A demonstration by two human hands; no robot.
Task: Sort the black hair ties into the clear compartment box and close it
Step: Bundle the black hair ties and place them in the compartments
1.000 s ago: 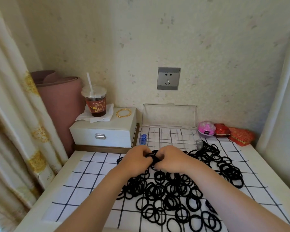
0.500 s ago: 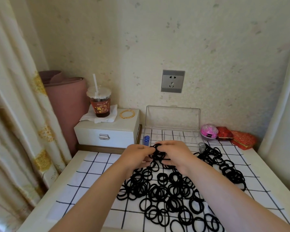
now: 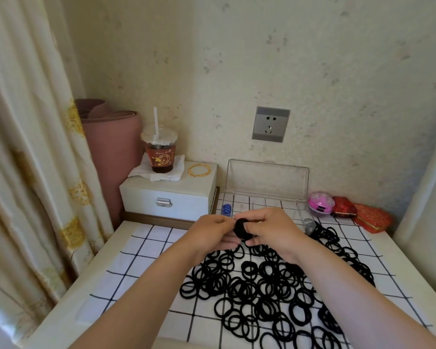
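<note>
A small bundle of black hair ties (image 3: 242, 229) is held between both hands, lifted above the table. My left hand (image 3: 209, 234) pinches it from the left and my right hand (image 3: 272, 230) grips it from the right. Below them, many loose black hair ties (image 3: 262, 288) lie spread over the checked cloth. The clear compartment box (image 3: 262, 204) stands just behind my hands, its lid (image 3: 267, 180) upright against the wall. Its front compartments are partly hidden by my hands.
A white drawer box (image 3: 169, 195) at the back left carries a lidded drink cup (image 3: 160, 152) and gold bangles (image 3: 199, 170). A pink ball (image 3: 321, 202) and red pouches (image 3: 363, 215) sit back right. A curtain (image 3: 30, 147) hangs at the left.
Both hands have risen from the pile and gathered the ties into one tight bundle, moving slightly toward the box.
</note>
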